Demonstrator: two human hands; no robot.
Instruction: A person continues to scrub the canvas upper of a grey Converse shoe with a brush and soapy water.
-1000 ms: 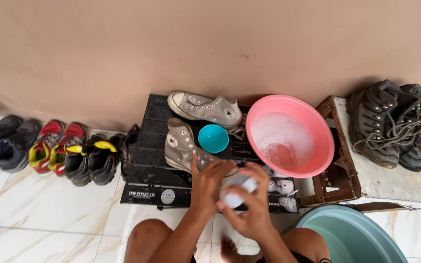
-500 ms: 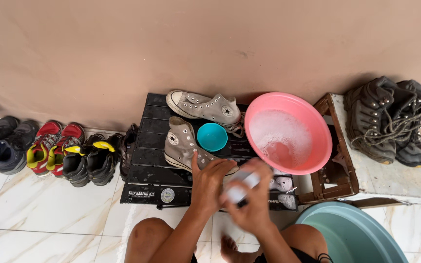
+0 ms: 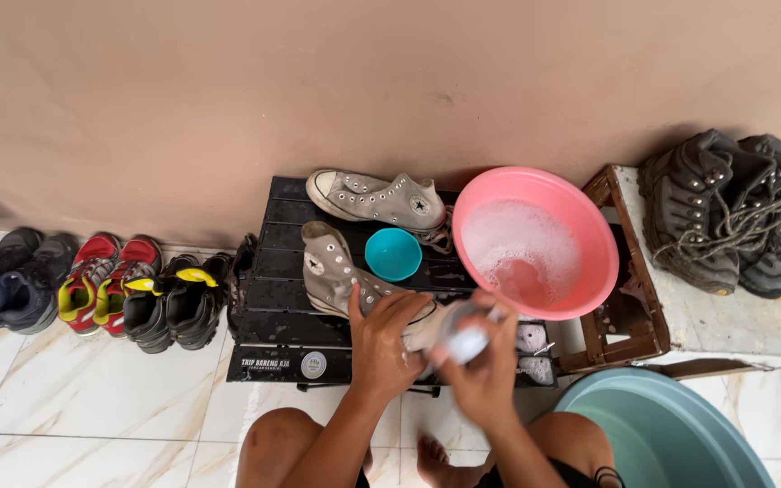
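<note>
Our left hand (image 3: pixel 381 348) presses the grey high-top shoe (image 3: pixel 354 285) at the front edge of the black table (image 3: pixel 268 298) while our right hand (image 3: pixel 481 361) grips a blurred pale object against it, so washing seems underway, with the second shoe (image 3: pixel 377 197) at the back edge still waiting.

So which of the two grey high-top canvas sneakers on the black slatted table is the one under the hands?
The nearer grey high-top sneaker, its toe under the left hand; the other one lies untouched by the wall.

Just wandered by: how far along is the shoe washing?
Ready: pink basin holds suds. In hand: left hand steadies a grey high-top while the right hand holds something blurred at its toe. Left: second high-top lies untouched.
</note>
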